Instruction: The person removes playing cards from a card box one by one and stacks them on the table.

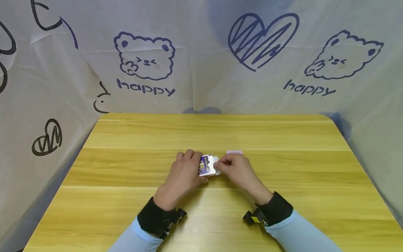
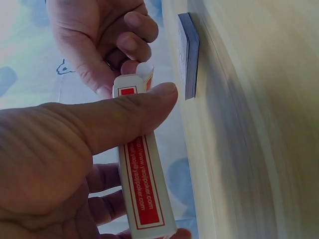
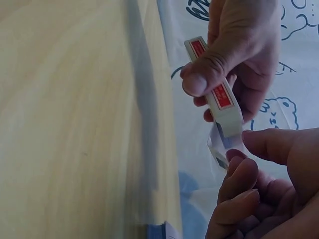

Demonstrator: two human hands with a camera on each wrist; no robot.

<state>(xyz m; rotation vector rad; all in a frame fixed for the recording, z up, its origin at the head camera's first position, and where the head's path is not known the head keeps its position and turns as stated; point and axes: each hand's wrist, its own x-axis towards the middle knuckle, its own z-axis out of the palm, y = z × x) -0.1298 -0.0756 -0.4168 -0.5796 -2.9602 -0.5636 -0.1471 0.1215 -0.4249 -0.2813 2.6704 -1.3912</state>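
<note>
A small white playing card box [image 1: 206,166] with a purple and yellow front is held above the wooden table. My left hand [image 1: 183,171] grips it, thumb lying across the narrow side, which shows a red strip with a printed web address [image 2: 144,184]. At the box's open end, my right hand [image 1: 241,172] pinches the end flap [image 3: 232,142] between thumb and fingertip. Beyond the right hand a deck of cards [image 1: 234,152] lies on the table, partly hidden in the head view; its dark side [image 2: 191,59] shows in the left wrist view.
The wooden table [image 1: 126,210] has a rounded far right corner. White cloth [image 1: 201,63] with drawn bears and hearts hangs behind it and along both sides. Both wrists carry black bands [image 1: 277,208] with small cameras.
</note>
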